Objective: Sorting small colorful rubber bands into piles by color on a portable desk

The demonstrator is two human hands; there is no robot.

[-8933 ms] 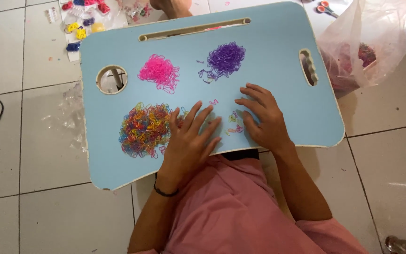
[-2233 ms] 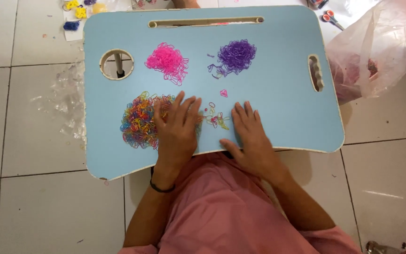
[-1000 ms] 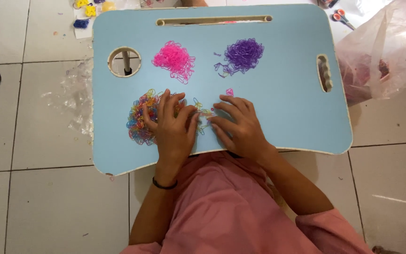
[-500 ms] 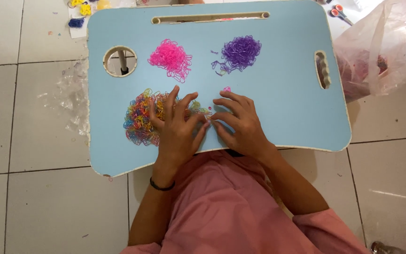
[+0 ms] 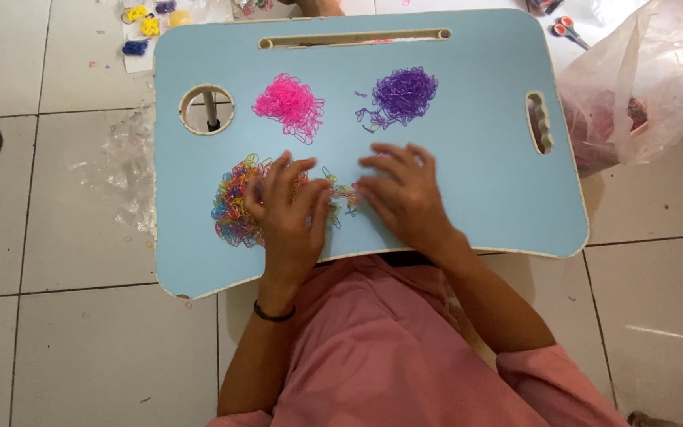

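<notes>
A light blue lap table carries three heaps of small rubber bands. A pink heap lies at the back left, a purple heap at the back right, and a mixed-colour heap at the front left. My left hand rests palm down on the right part of the mixed heap, fingers spread. My right hand lies flat just to its right, fingers apart, beside a few loose bands between the two hands. Neither hand grips anything.
The table has a round hole at the back left, a long slot along the far edge and a handle slot at the right. A clear plastic bag, scissors and small coloured clips lie on the tiled floor.
Both hands stay on the bands near the table's front. My right hand has slid slightly away from the left, uncovering a few loose bands between them. The view shifted a little.
</notes>
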